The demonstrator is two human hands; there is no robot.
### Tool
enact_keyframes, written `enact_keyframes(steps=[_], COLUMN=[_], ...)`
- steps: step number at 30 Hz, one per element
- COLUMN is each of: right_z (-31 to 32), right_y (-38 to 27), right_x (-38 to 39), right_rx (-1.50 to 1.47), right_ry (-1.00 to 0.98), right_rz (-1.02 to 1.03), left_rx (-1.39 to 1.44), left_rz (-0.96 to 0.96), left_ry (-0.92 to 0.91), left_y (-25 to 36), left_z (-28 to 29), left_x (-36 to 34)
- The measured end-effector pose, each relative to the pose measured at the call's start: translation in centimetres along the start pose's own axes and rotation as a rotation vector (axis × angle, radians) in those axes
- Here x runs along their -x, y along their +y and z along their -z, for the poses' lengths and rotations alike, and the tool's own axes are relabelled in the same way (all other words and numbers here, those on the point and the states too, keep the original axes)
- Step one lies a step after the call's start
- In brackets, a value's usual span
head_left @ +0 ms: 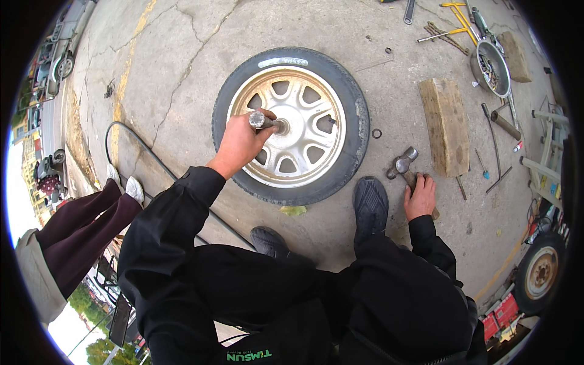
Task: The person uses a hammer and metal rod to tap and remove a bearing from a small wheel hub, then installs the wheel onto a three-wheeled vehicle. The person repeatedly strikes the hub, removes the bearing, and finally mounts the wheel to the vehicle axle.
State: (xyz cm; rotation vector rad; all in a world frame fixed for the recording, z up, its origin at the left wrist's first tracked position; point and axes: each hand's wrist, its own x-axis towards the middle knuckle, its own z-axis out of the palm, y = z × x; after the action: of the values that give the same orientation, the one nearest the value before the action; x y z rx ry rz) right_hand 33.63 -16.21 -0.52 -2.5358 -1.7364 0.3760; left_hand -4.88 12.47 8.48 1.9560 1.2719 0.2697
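Metal rod (pixel 263 121) in closed left-hand fingers (pixel 252 137)

A pale curved label (pixel 283 62) sat on the tyre's (pixel 316 61) top sidewall; green lettering (pixel 249 354) marked the black garment at the bottom edge.

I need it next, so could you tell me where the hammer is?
The metal-headed hammer lies on the concrete right of the tyre, under the right hand, beside the wooden block.
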Motion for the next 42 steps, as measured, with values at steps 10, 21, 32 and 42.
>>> enact_keyframes(steps=[10, 21, 32, 42], right_z=[-0.5, 15.2, 20.3, 30.3], right_y=[0.6, -10.2, -29.0, -30.6], right_x=[0.3, -5.7, -13.5, -13.1], right_rx=[-0.017, -0.878, -0.264, -1.123], right_ry=[-0.047, -0.611, -0.396, -0.049], right_rz=[0.005, 0.023, 0.588, 0.661], left_rx=[-0.002, 0.087, -0.081, -0.067], left_rz=[0.044, -0.003, -0.110, -0.187], left_ry=[-0.053, -0.034, 0.044, 0.051], left_y=[-0.2, -2.3, -3.2, -3.2], left_z=[0.4, -0.3, -1.0, -0.7], left_x=[-0.5, -0.1, -0.5, -0.4])
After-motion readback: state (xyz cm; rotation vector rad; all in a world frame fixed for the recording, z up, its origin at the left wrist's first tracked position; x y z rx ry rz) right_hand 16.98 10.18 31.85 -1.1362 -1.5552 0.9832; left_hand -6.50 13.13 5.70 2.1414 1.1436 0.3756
